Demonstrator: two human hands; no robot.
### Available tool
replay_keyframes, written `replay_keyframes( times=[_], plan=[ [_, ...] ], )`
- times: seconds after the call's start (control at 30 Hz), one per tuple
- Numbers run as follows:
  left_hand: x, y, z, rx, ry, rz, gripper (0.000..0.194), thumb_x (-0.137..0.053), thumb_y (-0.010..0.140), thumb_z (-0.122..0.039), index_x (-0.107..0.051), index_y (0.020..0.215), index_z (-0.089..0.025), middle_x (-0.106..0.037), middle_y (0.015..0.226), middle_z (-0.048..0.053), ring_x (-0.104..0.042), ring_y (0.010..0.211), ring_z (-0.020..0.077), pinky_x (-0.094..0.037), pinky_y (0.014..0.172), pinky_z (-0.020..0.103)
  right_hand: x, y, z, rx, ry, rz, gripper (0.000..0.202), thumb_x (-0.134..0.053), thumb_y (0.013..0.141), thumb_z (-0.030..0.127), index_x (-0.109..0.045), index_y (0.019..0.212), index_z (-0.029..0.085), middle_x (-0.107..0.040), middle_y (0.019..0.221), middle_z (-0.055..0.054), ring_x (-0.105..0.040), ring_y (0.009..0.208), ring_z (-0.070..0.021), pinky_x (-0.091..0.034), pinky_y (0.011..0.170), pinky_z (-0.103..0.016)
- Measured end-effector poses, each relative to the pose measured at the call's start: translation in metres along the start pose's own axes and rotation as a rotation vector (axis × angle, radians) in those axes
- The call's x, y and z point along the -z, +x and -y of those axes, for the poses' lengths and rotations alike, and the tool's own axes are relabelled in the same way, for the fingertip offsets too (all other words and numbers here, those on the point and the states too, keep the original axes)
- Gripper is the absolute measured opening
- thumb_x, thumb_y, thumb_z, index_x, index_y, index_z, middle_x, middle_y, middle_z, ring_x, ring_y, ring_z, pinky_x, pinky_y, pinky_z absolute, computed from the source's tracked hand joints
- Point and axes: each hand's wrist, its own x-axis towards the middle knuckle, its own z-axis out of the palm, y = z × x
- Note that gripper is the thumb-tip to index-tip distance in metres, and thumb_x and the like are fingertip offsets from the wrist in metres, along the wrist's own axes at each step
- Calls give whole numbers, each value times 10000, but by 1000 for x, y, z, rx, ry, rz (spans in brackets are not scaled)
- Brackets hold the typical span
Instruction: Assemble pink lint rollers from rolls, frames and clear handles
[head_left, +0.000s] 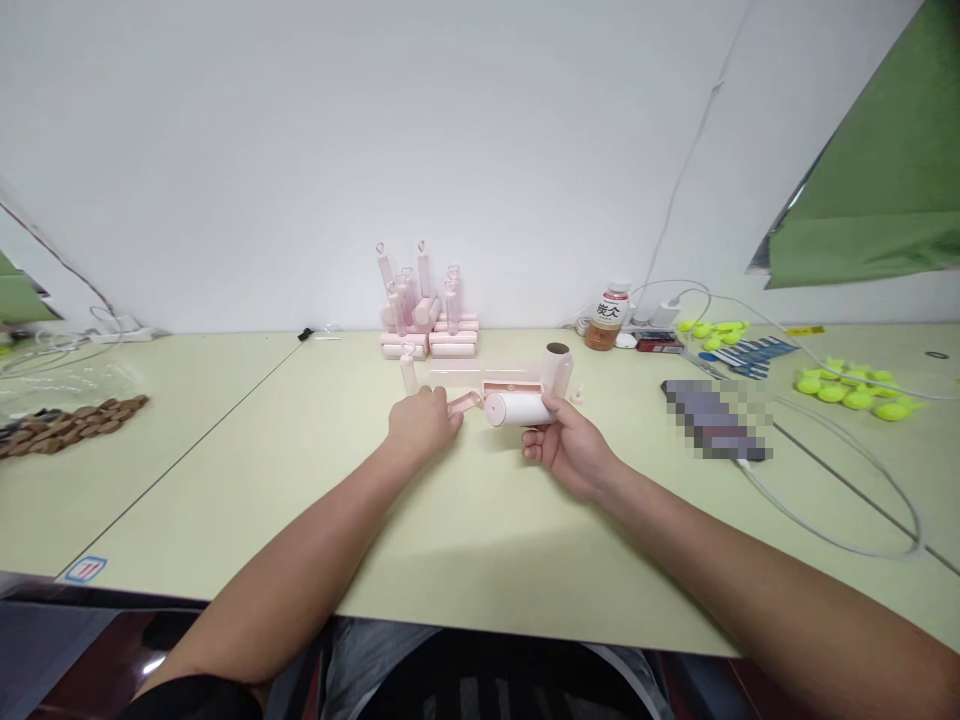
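Observation:
My right hand (pixel 576 448) is closed around one end of a white lint roller (pixel 523 408) with a pink end cap, held level above the table. Close to its left end, my left hand (pixel 424 422) has its fingers curled on a small pink plastic handle piece (pixel 466 402). Behind the roller lies an open pink roller case (pixel 511 386), partly hidden by it. A paper-cored roll (pixel 559 370) stands upright beyond my right hand. Past the left hand, a small pink capped tube (pixel 409 372) is upright. A clear plastic sleeve (pixel 469 373) lies behind.
Several pink lint rollers (pixel 429 315) are stacked against the wall. On the right are a supplement bottle (pixel 606 318), a blurred phone (pixel 712 418) on a cable, and yellow-green items (pixel 855 388). Brown pieces (pixel 82 425) lie far left.

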Motion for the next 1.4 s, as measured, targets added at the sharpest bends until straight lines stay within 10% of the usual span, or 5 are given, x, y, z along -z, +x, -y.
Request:
replay_keyframes(
  times=[0.47, 0.77, 0.93, 1.4],
  plan=[
    [3, -7, 5, -29, -729, 419, 66, -570, 673, -231, -517, 664, -194, -624, 666, 39, -569, 588, 175, -390, 518, 271, -2, 0, -4, -79, -52, -42, 210, -408, 1020, 345, -530, 1044, 175, -686, 773, -45, -682, 642, -165, -613, 570, -325],
    [-11, -18, -29, -11, -1421, 397, 248, -502, 845, -391, -561, 945, -171, -632, 749, 50, -604, 598, 164, -459, 447, 248, -6, -4, -7, -27, -77, -18, 170, -432, 1014, 315, -533, 1044, 182, -693, 799, -41, -704, 672, -177, -628, 624, -347],
    [-15, -22, -33, 41, -1499, 352, 505, -359, 914, -590, -613, 886, -155, -539, 559, 11, -466, 413, 122, -327, 359, 230, -6, -3, -9, 17, -64, -26, 162, -439, 1013, 295, -550, 1057, 185, -699, 840, -40, -703, 694, -168, -633, 663, -353],
    [-12, -27, -35, -47, -1484, 235, 313, -473, 928, -497, -520, 1050, -212, -505, 664, -37, -395, 494, 88, -295, 444, 191, -4, -1, -10, 95, -53, -25, 116, -478, 997, 257, -548, 1068, 199, -708, 922, -40, -721, 748, -171, -628, 684, -342]
  ],
)
